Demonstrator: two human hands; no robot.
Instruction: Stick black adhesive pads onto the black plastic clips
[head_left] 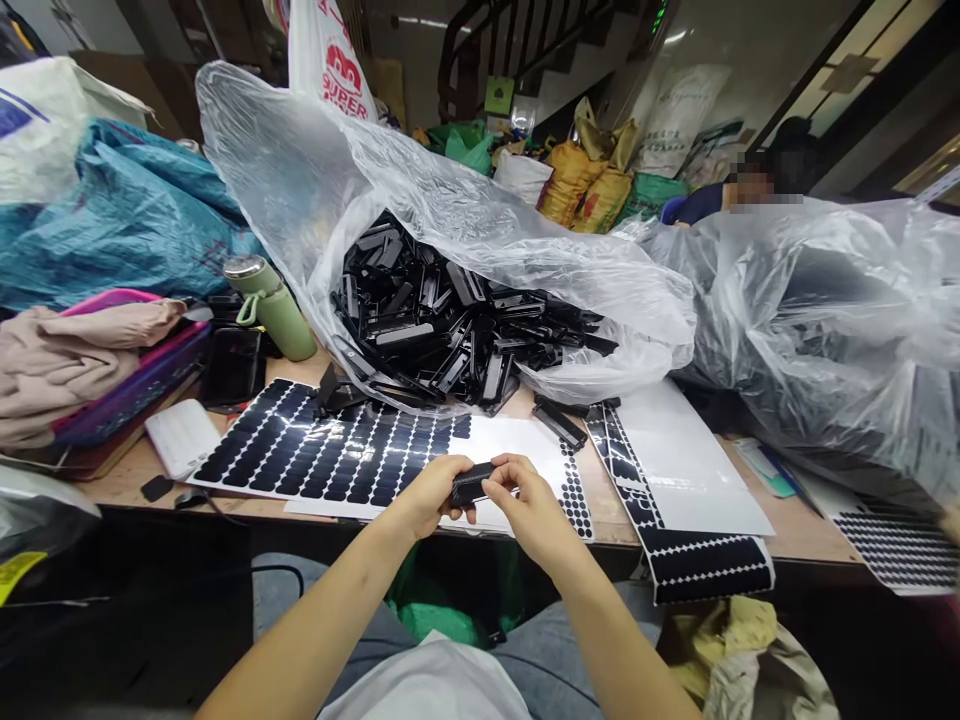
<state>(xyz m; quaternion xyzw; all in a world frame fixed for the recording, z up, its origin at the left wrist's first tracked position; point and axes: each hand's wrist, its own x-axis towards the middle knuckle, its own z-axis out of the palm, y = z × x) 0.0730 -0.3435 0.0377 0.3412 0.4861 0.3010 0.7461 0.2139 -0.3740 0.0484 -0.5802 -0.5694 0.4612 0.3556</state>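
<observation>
Between my two hands, over the front edge of the table, is a small black rectangular plastic part (471, 484) with a textured top. The fingers of my left hand (439, 492) are closed round its left end. My right hand (523, 492) pinches the right end with thumb and fingers. Under and left of my hands lies a sheet of black rounded stickers (300, 450) on white backing. Beside my right hand is a strip of small round black dots (576, 500). Behind them, a clear plastic bag (450, 215) gapes open, full of similar black parts (420, 320).
A green flask (274, 310), a white phone-like device (182, 438) and a purple basket (135, 375) with cloth stand left. More sticker sheets (705, 565) overhang the table edge at right. Another clear bag (810, 320) bulges there, with a person (701, 205) behind it.
</observation>
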